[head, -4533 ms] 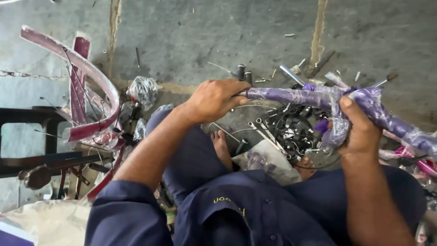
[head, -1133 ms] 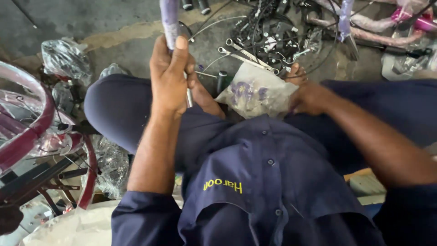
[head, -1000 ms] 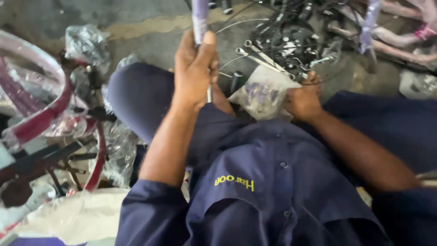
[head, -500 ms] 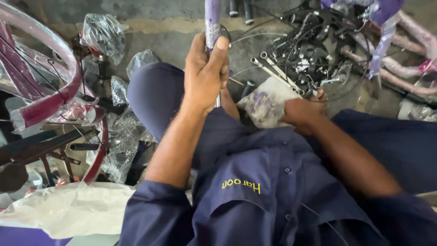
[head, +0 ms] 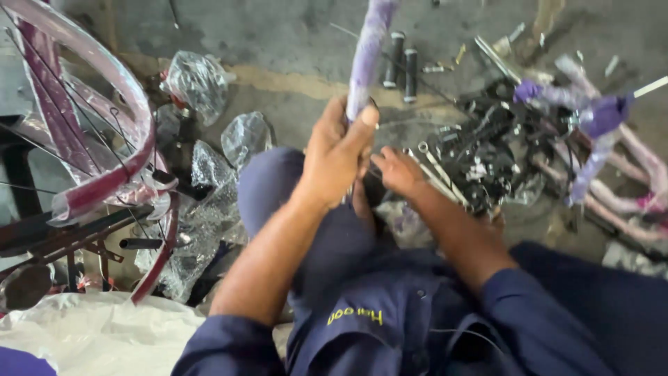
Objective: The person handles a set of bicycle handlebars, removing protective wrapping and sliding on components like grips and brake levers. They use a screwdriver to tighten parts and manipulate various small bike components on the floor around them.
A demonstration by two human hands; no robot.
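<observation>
Left hand clamped around a purple-wrapped tube, fingers closed, thumb on the front. Tube stands roughly upright, rising from the grip to the top edge of view, above the person's knees. Its lower end is hidden behind the hand.

Right hand sits just beside the left, low by the tube's base, fingers loosely curled and pointing toward it. Can't tell whether it holds anything or touches the tube.

Person is seated on the concrete floor, dark blue coverall. Just right of the right hand: a pile of black metal parts with a few wrenches lying at its near edge. Two black handle grips lie side by side on the floor behind the tube. Far right: a pink and purple wrapped bike frame, on the floor. Left: a maroon-rimmed wheel in clear plastic, with crumpled plastic wrap near it. A white sheet lies bottom left.
</observation>
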